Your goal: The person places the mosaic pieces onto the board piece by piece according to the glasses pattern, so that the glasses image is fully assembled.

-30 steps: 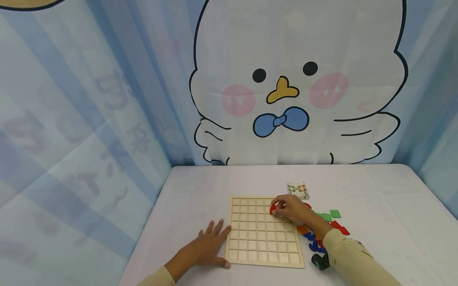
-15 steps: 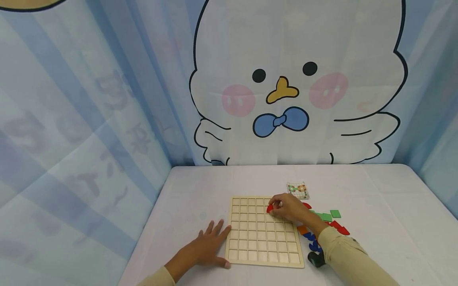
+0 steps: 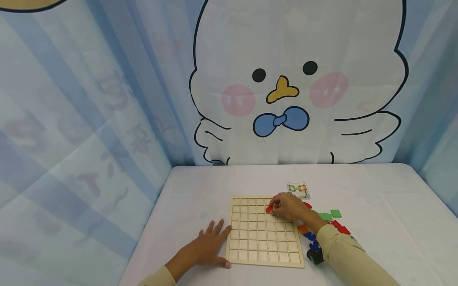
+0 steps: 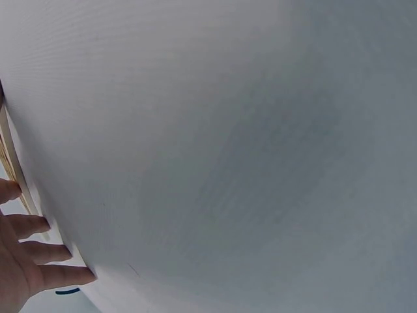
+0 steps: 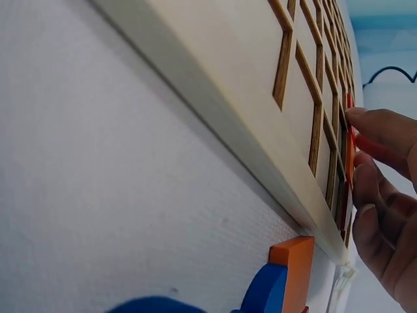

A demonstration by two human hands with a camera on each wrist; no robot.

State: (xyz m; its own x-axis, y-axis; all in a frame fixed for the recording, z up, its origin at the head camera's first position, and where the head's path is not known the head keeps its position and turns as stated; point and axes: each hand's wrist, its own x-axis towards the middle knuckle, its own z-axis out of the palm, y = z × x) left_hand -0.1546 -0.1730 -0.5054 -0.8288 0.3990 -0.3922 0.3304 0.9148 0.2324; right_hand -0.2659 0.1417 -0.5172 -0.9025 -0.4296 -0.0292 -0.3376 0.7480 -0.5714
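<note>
A wooden grid board (image 3: 252, 235) lies flat on the white table. Over its upper right part, my right hand (image 3: 290, 207) pinches a red tile with a curved edge (image 3: 269, 209) between thumb and fingers, low over the cells. In the right wrist view the red tile (image 5: 350, 101) appears thin at the fingertips, down at the board's surface. My left hand (image 3: 210, 247) rests on the table with its fingers spread, the index fingertip touching the board's left edge. Cells beneath the right hand are partly hidden.
Right of the board lie loose tiles: green squares (image 3: 335, 213), red ones (image 3: 344, 230), an orange one (image 3: 303, 229) and blue curved ones (image 3: 314, 245). A small patterned card (image 3: 298, 190) lies behind the board. A dark object (image 3: 315, 256) sits by the right sleeve.
My right hand has shifted slightly left with the red tile, which now looks tilted flatter over the board. The left hand has stayed in place.
</note>
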